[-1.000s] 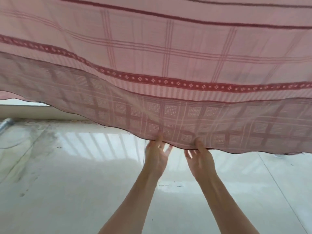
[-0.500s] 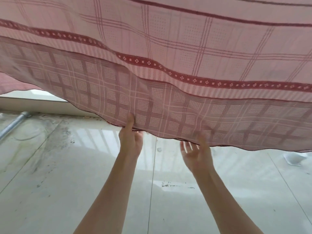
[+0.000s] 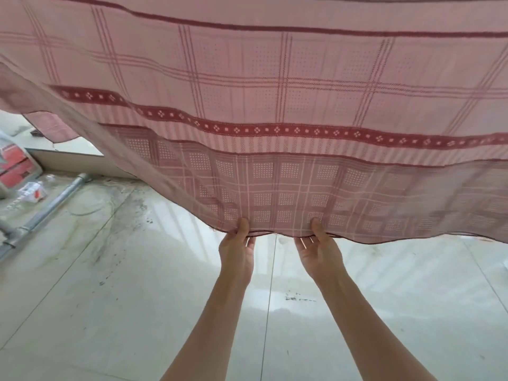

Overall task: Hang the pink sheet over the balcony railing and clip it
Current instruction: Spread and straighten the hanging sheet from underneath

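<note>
So the pink sheet (image 3: 275,86) fills basically the whole top half of the view, stretched out overhead with its checked pattern and a darker red diamond band running across. Its lower hem dips down toward the middle, and that's right where both hands are.

Left hand (image 3: 237,250) is reaching up with the thumb lying on the near face of the cloth, right at the hem, and the other fingers (image 3: 250,241) tucked behind the edge, so the hem is pinched between thumb and fingers. Right hand (image 3: 319,250) is doing the same thing just beside it: thumb up on the near side, palm turned toward the camera, fingers curled up under and behind the hem. The two hands are close together but not touching, with a short wavy bit of hem between them.

To the left the sheet folds over on itself and slopes up and away toward the far left corner.

Below it all is a glossy pale tiled floor (image 3: 137,312) with some dirt marks. On the left there's a grey metal pipe (image 3: 52,204) lying along the floor, and a red and white container (image 3: 16,166) just past it.
</note>
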Tool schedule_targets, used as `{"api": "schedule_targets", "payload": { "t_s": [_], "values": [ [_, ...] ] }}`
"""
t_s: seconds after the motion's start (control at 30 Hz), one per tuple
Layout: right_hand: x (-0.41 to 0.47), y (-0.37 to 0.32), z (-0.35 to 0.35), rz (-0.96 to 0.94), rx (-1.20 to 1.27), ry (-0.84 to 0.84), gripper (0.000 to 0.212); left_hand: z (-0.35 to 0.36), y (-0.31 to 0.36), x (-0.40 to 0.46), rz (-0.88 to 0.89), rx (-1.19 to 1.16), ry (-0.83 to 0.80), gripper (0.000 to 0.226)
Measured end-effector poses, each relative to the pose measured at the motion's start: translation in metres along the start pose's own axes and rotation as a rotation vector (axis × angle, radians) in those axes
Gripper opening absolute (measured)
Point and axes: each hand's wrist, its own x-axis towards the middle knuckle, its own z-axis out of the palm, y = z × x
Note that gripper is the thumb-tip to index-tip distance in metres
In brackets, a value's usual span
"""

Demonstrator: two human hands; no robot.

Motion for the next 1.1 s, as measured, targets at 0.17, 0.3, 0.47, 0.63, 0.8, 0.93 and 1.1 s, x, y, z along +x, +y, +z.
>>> {"api": "schedule_targets", "payload": {
  "t_s": [0.17, 0.3, 0.47, 0.63, 0.8, 0.93, 1.1],
  "values": [
    [-0.002, -0.005, -0.005, -0.004, -0.009, 0.016, 0.011, -0.006, 0.016, 0.001, -0.009, -0.047, -0.095, 0.021],
    [0.0, -0.011, -0.005, -0.025, -0.009, 0.051, 0.011, -0.018, 0.064, 0.019, 0.107, -0.059, -0.25, 0.046],
    [0.006, -0.005, -0.002, -0.058, 0.018, 0.053, 0.011, -0.039, 0.085, 0.021, 0.192, -0.049, -0.004, 0.022],
    [-0.002, 0.042, 0.014, 0.108, -0.017, -0.012, 0.016, -0.052, 0.084, 0.018, 0.188, -0.021, 0.074, 0.023],
    [-0.002, 0.1, 0.039, 0.282, -0.215, -0.197, 0.049, -0.067, 0.09, 0.014, 0.158, 0.007, 0.031, 0.016],
    [0.003, 0.126, 0.06, 0.217, -0.289, -0.235, 0.02, -0.072, 0.094, 0.02, 0.168, -0.014, 0.024, 0.019],
    [0.021, 0.128, 0.067, 0.177, -0.199, -0.08, 0.011, -0.062, 0.094, 0.039, 0.107, -0.016, -0.009, 0.017]
  ]
}}
